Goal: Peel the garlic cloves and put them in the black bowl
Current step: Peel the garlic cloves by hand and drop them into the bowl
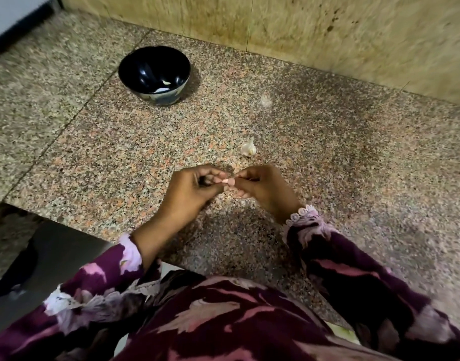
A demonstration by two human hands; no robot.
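One speckled granite counter [328, 157] fills most of the view, backed by one tan stone wall [301, 35]. On it stands one black bowl [154, 74], upright, glossy inside, with a pale patterned outer wall; two small pale pieces lie inside it near its front-right wall, too blurred to name surely.

Two hands meet over the counter, well in front of the bowl and to its right. The left hand [190, 191] has its fingers curled, thumb and fingertips pinching one end of a garlic clove [228, 181]. The right hand [262, 188] also has curled fingers, pinching the clove's other end. The clove is pale pink and smooth, its long axis running left to right between the two hands.

One garlic bulb piece [248, 148], whitish with a pointed tip aimed away from the person, lies on the counter just beyond the hands, well apart from the bowl.
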